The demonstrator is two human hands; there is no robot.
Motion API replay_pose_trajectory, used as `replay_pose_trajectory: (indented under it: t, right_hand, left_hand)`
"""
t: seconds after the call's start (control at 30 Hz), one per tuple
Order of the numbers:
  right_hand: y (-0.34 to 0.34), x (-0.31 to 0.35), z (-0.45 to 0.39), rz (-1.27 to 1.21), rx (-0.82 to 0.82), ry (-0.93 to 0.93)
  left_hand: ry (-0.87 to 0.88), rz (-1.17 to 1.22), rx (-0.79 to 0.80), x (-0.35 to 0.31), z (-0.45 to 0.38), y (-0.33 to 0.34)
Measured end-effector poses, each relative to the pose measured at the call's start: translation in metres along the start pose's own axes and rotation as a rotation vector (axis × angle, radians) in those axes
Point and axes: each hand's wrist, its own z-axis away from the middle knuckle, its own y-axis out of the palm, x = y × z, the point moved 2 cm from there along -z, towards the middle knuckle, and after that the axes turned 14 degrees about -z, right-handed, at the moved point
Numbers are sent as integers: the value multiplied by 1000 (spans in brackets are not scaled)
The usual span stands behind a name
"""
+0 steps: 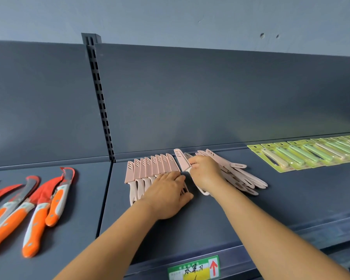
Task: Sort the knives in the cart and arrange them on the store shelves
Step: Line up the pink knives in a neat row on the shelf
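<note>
Right hand (205,172) pinching pink knife (181,160), long axis near-to-far, just right of the row (152,168) pinned under flat, open left hand (168,196).

Your left hand (167,196) and right hand (205,173) are bare, with no gloves, rings or watch; both forearms are uncovered, no sleeve reaching into view.

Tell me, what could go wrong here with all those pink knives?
The right hand holds one pink knife tilted beside the neat row; setting it down carelessly could knock the row out of line, though the left hand rests on it. The loose pile behind the right hand could get nudged and scatter. Blades look covered, so cuts seem unlikely.
</note>
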Motion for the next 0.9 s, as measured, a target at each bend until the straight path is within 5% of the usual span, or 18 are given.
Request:
replay_pose_trajectory:
  t: [0.63, 0.9]
  right_hand:
    - [7, -1, -1, 148, 93, 14]
    - [-19, -25, 19, 543, 173, -28]
  left_hand:
    - [19, 15, -28, 3, -4, 4]
    - [73, -81, 37, -17, -12, 0]
